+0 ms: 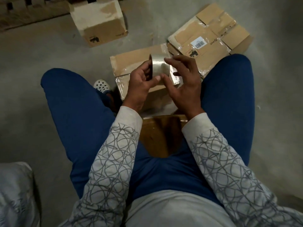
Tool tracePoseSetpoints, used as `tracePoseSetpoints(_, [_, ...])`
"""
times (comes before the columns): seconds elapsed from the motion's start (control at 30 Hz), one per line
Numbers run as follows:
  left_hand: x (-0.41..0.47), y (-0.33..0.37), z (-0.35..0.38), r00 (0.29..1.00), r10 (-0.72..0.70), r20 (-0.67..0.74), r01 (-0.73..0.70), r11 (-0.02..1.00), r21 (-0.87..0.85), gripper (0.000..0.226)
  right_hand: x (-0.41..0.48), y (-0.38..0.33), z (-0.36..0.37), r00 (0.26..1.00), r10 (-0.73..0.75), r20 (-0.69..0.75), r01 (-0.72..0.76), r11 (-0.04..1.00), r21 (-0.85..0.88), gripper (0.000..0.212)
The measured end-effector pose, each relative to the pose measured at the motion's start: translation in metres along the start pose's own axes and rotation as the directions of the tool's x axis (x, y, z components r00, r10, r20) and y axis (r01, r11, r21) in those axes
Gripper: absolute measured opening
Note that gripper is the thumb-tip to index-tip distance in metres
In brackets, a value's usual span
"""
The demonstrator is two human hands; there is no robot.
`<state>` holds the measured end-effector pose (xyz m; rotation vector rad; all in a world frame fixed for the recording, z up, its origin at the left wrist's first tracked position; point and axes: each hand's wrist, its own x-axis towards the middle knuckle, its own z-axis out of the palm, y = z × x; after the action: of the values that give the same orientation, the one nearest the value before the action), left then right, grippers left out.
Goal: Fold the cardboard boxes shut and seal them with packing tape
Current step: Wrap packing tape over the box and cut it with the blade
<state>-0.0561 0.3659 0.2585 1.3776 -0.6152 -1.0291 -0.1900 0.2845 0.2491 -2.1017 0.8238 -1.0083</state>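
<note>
Presently: tape roll (159, 66), glossy, cylindrical, tan-clear film, held above brown cardboard box (131, 63) on grey concrete floor (49, 51), between knees. Roll clamped by left hand (141, 84): thumb on outer face, fingers curled into core. On right hand (185, 86) fingers (172, 62) spread apart, index and thumb tips at roll's shiny face. Box flaps bear wrinkled tape strips.

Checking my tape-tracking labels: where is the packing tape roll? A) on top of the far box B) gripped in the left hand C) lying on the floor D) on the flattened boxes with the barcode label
B: the left hand grips the tape roll above the box between the legs, with the right hand open beside it.
</note>
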Motion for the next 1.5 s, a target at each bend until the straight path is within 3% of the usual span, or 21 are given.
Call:
tracePoseSetpoints(0.13, [0.0,-0.004,0.001,0.999,0.034,0.043,-0.04,0.986,0.162,0.059,-0.001,0.011,-0.002,0.995,-0.087,0.038,0.089,0.995,-0.038,0.034])
tracePoseSetpoints(0.4, [0.002,-0.016,0.001,0.995,0.086,-0.052,-0.062,0.931,0.359,0.06,0.003,0.018,-0.006,0.975,-0.221,0.003,0.218,0.96,-0.178,0.017])
tracePoseSetpoints(0.57, [0.001,-0.021,-0.001,0.99,0.142,-0.021,-0.11,0.848,0.519,0.059,0.002,0.023,-0.006,0.983,-0.181,0.036,0.184,0.976,-0.118,0.017])
tracePoseSetpoints(0.87, [0.0,-0.027,0.001,0.991,0.134,-0.028,-0.098,0.842,0.531,0.061,-0.004,0.027,-0.002,0.998,-0.006,0.063,0.001,0.998,0.066,0.019])
tracePoseSetpoints(1.0, [-0.002,-0.028,0.006,0.988,0.147,-0.043,-0.102,0.842,0.529,0.059,-0.005,0.029,-0.001,0.995,0.065,0.074,-0.069,0.996,0.059,0.024])
tracePoseSetpoints(1.3, [-0.004,-0.023,0.008,0.988,0.15,-0.042,-0.1,0.816,0.57,0.057,-0.004,0.028,0.001,0.992,0.113,0.051,-0.115,0.992,0.056,0.018])
tracePoseSetpoints(1.5, [-0.004,-0.027,0.003,0.996,0.051,-0.067,-0.009,0.85,0.527,0.055,-0.003,0.031,-0.005,0.98,0.092,0.175,-0.11,0.989,0.097,0.022])
